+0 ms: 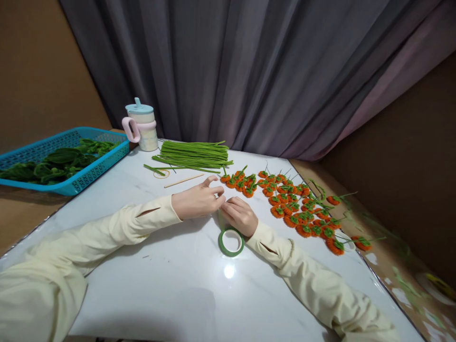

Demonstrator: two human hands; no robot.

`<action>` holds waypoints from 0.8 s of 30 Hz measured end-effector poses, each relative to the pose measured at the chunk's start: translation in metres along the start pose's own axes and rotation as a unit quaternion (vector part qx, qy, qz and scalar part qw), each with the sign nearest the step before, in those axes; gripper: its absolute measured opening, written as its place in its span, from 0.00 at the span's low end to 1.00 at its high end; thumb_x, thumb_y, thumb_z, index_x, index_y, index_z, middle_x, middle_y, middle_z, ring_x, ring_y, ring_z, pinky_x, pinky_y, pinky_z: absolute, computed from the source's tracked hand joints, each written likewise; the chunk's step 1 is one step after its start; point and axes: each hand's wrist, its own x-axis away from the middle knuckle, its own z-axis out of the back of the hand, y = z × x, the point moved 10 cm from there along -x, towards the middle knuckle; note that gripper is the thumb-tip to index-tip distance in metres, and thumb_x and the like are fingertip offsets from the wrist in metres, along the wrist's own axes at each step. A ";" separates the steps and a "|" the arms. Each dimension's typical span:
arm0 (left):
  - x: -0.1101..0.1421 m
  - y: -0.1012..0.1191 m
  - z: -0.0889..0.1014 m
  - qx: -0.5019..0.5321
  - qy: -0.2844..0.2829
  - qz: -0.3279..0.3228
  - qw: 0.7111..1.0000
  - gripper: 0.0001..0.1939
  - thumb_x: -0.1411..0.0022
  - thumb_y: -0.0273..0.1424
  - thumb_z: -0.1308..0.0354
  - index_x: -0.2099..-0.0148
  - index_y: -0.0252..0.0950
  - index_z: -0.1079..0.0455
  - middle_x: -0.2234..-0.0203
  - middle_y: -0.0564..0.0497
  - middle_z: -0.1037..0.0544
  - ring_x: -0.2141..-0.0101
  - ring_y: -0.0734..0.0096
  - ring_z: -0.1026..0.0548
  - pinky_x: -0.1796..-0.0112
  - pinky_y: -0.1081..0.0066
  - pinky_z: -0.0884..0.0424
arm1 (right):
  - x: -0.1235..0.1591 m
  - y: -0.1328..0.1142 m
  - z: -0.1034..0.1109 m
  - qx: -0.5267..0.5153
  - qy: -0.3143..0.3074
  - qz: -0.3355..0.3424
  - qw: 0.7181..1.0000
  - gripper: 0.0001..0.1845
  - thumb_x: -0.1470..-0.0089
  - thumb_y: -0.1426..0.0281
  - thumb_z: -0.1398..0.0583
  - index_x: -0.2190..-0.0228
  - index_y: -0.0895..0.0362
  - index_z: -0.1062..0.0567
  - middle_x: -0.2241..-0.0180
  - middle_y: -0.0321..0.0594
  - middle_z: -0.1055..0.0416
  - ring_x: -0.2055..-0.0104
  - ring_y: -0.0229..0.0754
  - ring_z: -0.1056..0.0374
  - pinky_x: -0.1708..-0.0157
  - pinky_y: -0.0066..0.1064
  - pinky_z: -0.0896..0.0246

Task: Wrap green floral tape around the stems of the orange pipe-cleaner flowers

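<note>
My left hand (204, 198) and my right hand (241, 216) meet above the white table, fingertips nearly touching. The left thumb and fingers are pinched together, with the index finger lifted; what they hold is too small to make out. On my right hand the fingers are curled in a pinch on a thin pale green strip of tape (221, 220). That strip rises from a roll of green tape (231, 242) standing just below my right hand. Beyond the fingertips lies a small group of orange pumpkin-like craft pieces (248, 192) with green tops and short green stems.
Many more orange pieces (291, 220) with thin wire stems spread along the right. Green fuzzy stems (194, 154) lie in a pile at the back, near a wooden stick (183, 181) and a rubber band (161, 174). A lidded cup (147, 130) and a blue basket (73, 185) of green pieces stand left.
</note>
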 end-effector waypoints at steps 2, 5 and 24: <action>0.000 0.000 0.004 0.003 0.020 0.004 1.000 0.10 0.41 0.17 0.52 0.72 0.31 0.34 0.75 0.48 0.27 0.63 0.67 0.29 0.49 0.56 0.50 | 0.001 0.000 0.001 0.002 0.004 0.003 1.000 0.05 0.44 0.77 0.46 0.67 0.64 0.29 0.78 0.43 0.31 0.71 0.41 0.39 0.71 0.31 0.38; 0.000 -0.001 0.010 -0.004 0.046 0.012 0.999 0.11 0.40 0.18 0.52 0.72 0.32 0.34 0.71 0.46 0.25 0.59 0.69 0.30 0.47 0.58 0.53 | 0.001 0.000 0.001 0.005 0.004 0.003 1.000 0.06 0.43 0.77 0.46 0.67 0.63 0.29 0.78 0.43 0.31 0.71 0.41 0.38 0.71 0.32 0.38; 0.003 -0.014 -0.010 0.025 -0.030 0.032 0.999 0.07 0.47 0.17 0.50 0.71 0.32 0.34 0.76 0.50 0.29 0.70 0.70 0.30 0.47 0.56 0.54 | 0.009 0.037 -0.008 -0.185 -0.001 -0.214 0.959 0.08 0.43 0.72 0.45 0.66 0.58 0.25 0.74 0.40 0.31 0.71 0.37 0.34 0.71 0.27 0.35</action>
